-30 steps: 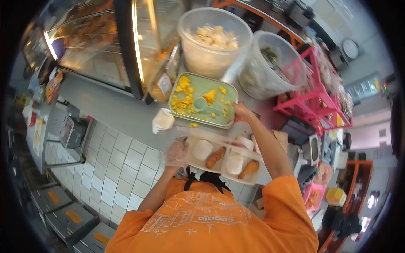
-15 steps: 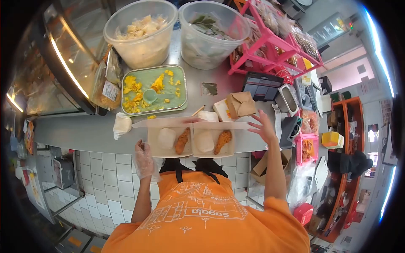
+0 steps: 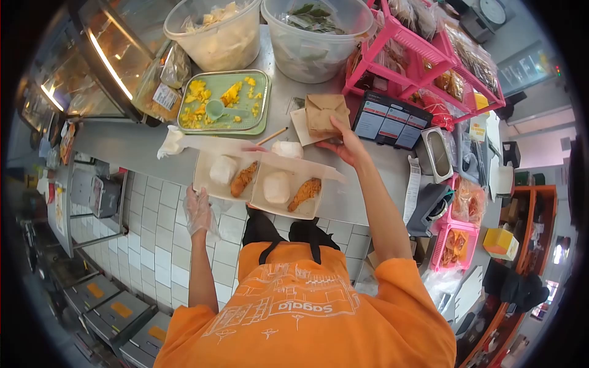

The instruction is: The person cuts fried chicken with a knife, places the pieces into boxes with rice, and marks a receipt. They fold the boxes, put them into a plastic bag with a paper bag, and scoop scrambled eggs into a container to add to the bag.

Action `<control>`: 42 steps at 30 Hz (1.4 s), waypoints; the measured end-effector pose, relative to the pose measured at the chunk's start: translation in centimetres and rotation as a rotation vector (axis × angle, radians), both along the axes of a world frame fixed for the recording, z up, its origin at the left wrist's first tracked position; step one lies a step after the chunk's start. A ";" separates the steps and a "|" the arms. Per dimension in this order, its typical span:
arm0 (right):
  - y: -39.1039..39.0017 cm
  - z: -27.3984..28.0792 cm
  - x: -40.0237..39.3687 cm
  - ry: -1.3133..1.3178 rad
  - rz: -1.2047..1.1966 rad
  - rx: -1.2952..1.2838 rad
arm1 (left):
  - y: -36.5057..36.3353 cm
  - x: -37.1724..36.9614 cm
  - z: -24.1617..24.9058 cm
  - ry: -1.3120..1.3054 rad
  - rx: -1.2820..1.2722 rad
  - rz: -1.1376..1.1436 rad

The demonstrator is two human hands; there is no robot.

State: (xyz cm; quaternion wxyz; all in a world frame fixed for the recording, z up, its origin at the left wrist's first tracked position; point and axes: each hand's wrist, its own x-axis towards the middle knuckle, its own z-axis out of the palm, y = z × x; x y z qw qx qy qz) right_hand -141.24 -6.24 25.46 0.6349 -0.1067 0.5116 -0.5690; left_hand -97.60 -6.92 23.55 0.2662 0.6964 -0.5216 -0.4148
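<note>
Two open paper meal boxes stand side by side at the counter's front edge: a left meal box (image 3: 208,185) and a right meal box (image 3: 262,205). Each holds a wrapped white mound, probably rice, and a fried chicken piece (image 3: 244,178). My left hand (image 3: 200,213), in a clear plastic glove, is beside the left box's lower corner, fingers loosely apart. Bare, my right hand (image 3: 346,142) grips the right side of a small brown cardboard box (image 3: 326,111), fingers on it and thumb below. Another wrapped white mound (image 3: 287,149) lies behind the meal boxes.
A green-lined tray (image 3: 265,98) holds yellow food scraps and a small cup. Behind are two large plastic tubs (image 3: 211,46). Pink racks (image 3: 399,55), a tablet (image 3: 392,119) and a metal container (image 3: 434,153) stand right. A pencil-like stick (image 3: 272,136) lies near the tray.
My right hand has moved from beside the meal boxes onto the brown box. The view has shifted and turned; the left hand remains near the left box.
</note>
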 end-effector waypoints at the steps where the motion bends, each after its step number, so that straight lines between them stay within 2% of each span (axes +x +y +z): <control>1: 0.4 -0.2 -0.2 -0.003 0.010 0.000 | -0.1 -0.3 0.1 0.011 -0.006 0.004; 3: 2.1 -1.1 -0.9 -0.006 -0.113 0.075 | -1.1 0.2 -0.1 0.013 -0.013 0.003; 5: 7.5 -1.2 -0.8 0.124 -0.277 0.023 | -2.4 1.5 -1.4 -0.241 -0.130 -0.118; 7: 14.3 -5.4 0.1 0.484 -0.336 0.254 | -2.9 0.8 -0.7 -0.312 -0.188 -0.158; 9: 18.1 -2.4 5.3 0.463 -0.144 0.328 | -2.9 0.7 -1.0 -0.378 -0.242 -0.212; 10: 18.1 -2.0 7.2 0.470 -0.162 0.339 | -3.4 0.6 -1.4 -0.293 -0.151 -0.257; 12: 18.0 -1.6 10.2 0.695 -0.098 0.197 | -3.5 -0.3 -2.4 -0.205 -0.063 -0.317; 14: 18.1 -4.4 8.7 1.172 -0.067 0.170 | -3.8 0.5 -2.8 -0.306 -0.320 -0.430; 15: 18.2 -4.5 8.6 1.085 -0.116 0.149 | -4.7 2.1 -2.5 -0.346 -0.335 -0.388; 16: 18.2 -5.0 8.5 1.039 -0.180 0.243 | -6.5 3.2 -2.2 -0.450 -0.391 -0.301; 18: 18.7 -2.7 9.7 0.618 -0.422 0.264 | -10.8 5.3 -0.9 -0.547 -0.457 -0.211; 20: 21.0 -1.7 10.9 0.944 -0.368 0.389 | -14.1 6.8 1.6 -0.480 -0.628 -0.139; 21: 20.7 -0.1 11.9 0.956 -0.376 0.398 | -13.8 6.0 4.3 -0.465 -0.624 -0.146; 23: 19.9 4.9 15.7 0.934 -0.304 0.225 | -10.8 3.0 10.9 0.097 -0.275 -0.195; 25: 16.5 10.5 19.9 0.697 -0.181 0.009 | -7.3 1.9 13.0 1.028 0.335 -0.674; 27: 12.1 15.1 24.1 0.811 -0.197 -0.190 | -3.7 -1.3 11.4 1.452 0.932 -1.098; 28: 12.0 14.8 23.8 0.828 -0.220 -0.186 | -1.7 -2.3 10.7 1.466 0.991 -1.140; 30: 12.1 13.5 23.5 1.091 -0.003 -0.086 | -0.3 -3.1 10.9 1.473 1.050 -1.202; 32: 12.2 13.4 23.6 1.140 -0.063 -0.119 | -0.5 -3.0 12.5 1.326 1.149 -1.048; 34: 12.4 12.9 23.1 1.170 -0.106 -0.157 | -1.4 -1.3 11.5 1.313 1.124 -1.041; 36: 12.9 12.3 20.7 1.150 -0.414 0.001 | -3.2 1.6 10.7 1.286 1.108 -1.057; 37: 13.3 12.3 19.3 1.153 -0.429 -0.005 | -4.2 3.8 10.3 1.308 0.812 -0.867; 38: 13.9 12.4 17.9 1.108 -0.550 -0.048 | -4.9 4.2 11.1 1.307 0.531 -0.681; 39: 14.3 12.3 17.1 1.064 -0.675 -0.090 | -4.7 2.5 11.1 1.302 0.541 -0.712; 41: 13.8 12.4 17.5 0.923 -0.453 -0.182 | -3.2 -3.8 13.5 0.930 -0.099 -0.662; 42: 12.8 13.4 19.3 0.887 -0.323 -0.172 | -3.4 -5.5 14.1 0.943 -0.063 -0.701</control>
